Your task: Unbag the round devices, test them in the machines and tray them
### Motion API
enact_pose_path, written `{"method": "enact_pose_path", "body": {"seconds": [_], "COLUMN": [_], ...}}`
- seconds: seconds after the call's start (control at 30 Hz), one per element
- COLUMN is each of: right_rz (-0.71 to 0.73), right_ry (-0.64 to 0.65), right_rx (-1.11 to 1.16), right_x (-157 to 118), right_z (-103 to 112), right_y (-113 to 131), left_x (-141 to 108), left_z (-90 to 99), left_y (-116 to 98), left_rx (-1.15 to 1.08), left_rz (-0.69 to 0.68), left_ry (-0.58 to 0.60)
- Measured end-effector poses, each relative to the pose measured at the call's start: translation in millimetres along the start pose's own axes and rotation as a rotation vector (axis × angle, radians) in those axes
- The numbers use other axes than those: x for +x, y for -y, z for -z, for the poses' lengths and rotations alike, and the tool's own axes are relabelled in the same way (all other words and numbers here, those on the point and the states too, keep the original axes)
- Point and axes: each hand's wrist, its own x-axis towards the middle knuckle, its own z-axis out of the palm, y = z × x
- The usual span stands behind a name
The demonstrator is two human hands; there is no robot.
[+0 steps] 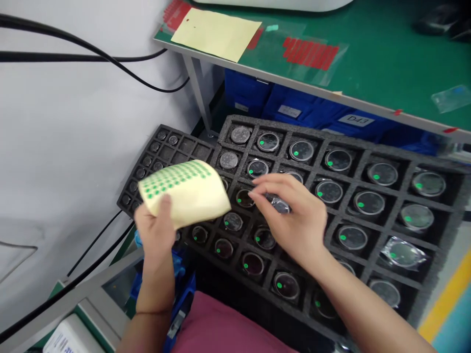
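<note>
My left hand (156,228) grips a pale yellow sticker sheet (198,198) by its near edge, thumb on top. Rows of small green dots cover its far part, and the sheet bends in the air. To the right, my right hand (298,215) has thumb and forefinger pinched together over a dark foam tray (444,260); anything between the fingertips is too small to make out. Round glass-faced discs (370,202) sit in the tray's square compartments. Most visible discs bear a green dot; two at the far left (240,134) show none. My right hand hides some compartments.
A second foam tray (195,137) with smaller round pieces lies at the left. Behind stands a green-topped bench (382,59) holding another yellow sheet (217,33) and red strips (311,53). Blue bins (312,108) sit beneath it. Black cables (91,46) run along the left wall.
</note>
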Motion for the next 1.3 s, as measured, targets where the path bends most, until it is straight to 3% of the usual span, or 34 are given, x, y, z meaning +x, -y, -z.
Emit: {"method": "enact_pose_path", "body": {"seconds": [0.07,0.13,0.17,0.27,0.37,0.63,0.73,0.8,0.9,1.07,1.3], "right_rz": [-0.122,-0.169,-0.175,-0.188,-0.227,-0.331,-0.379,-0.389,-0.237,0.133,0.254], "right_ry": [0.254,0.526,0.604,0.641,0.65,0.548,0.418,0.22,-0.006,0.087,0.099], "right_rx": [0.007,-0.021,-0.043,-0.098,-0.148,-0.141,-0.073,0.049,0.265,0.136,0.077], "right_x": [12.4,22.7,26.7,34.1,37.2,38.5,37.1,33.7,25.0,11.4,8.3], "right_z": [-17.1,-37.6,-47.4,-68.4,-75.9,-84.6,-69.7,-50.5,-19.7,2.1,8.8], "right_y": [-8.1,-13.3,-14.6,-14.9,-14.5,-16.4,-19.5,-19.6,-12.6,5.2,6.3], "left_x": [18.5,30.9,34.2,34.9,30.5,24.5,22.6,20.2,13.6,-3.5,-13.9], "left_z": [0.1,1.3,2.2,3.5,1.4,-5.1,-3.6,-1.4,3.6,11.6,15.3], "left_y": [-1.5,-3.2,-3.8,-3.0,-0.4,0.5,2.0,5.3,13.3,24.8,23.7], "left_rx": [-0.101,-0.158,-0.169,-0.18,-0.19,-0.161,-0.146,-0.12,-0.087,-0.072,-0.081], "left_rz": [-0.093,-0.134,-0.135,-0.086,-0.029,0.068,0.108,0.112,0.136,0.188,0.321], "left_ry": [-0.106,-0.156,-0.176,-0.196,-0.172,-0.097,-0.073,-0.051,0.013,0.215,0.311]}}
